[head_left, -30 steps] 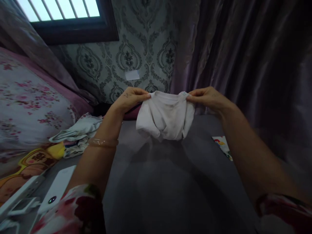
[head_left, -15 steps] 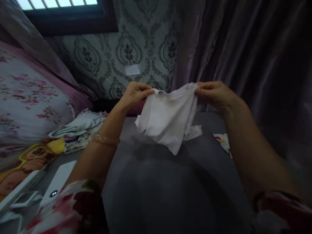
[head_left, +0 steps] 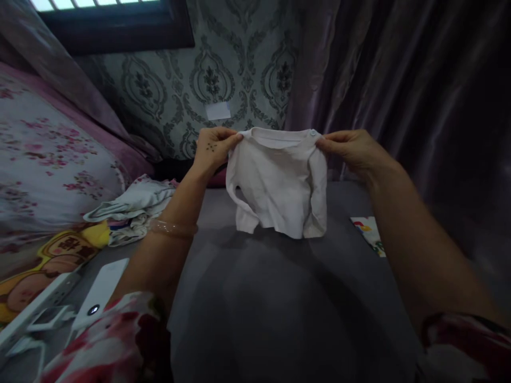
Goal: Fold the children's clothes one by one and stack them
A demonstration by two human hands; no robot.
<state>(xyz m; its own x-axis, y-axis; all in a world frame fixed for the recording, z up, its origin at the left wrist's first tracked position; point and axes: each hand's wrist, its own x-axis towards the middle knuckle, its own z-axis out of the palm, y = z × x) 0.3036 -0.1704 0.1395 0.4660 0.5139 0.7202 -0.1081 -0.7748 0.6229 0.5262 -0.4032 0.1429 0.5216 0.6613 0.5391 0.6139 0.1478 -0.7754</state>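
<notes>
A small white long-sleeved shirt (head_left: 275,183) hangs upright between my hands, its neckline at the top and both sleeves dangling. My left hand (head_left: 215,146) pinches the shirt at its left shoulder. At the right shoulder, beside a small button, my right hand (head_left: 351,149) grips the fabric between thumb and fingers. The shirt's lower edge hangs over the grey bed surface (head_left: 279,298).
Folded clothes (head_left: 136,205) lie at the left, near a yellow cartoon cushion (head_left: 67,250). A white power bank (head_left: 101,290) and a power strip (head_left: 38,306) are at the lower left. A patterned cloth (head_left: 369,232) lies beside my right forearm.
The shirt has spread out and straightened, with its neckline stretched wide and sleeves hanging down. My left hand has moved slightly left and up.
</notes>
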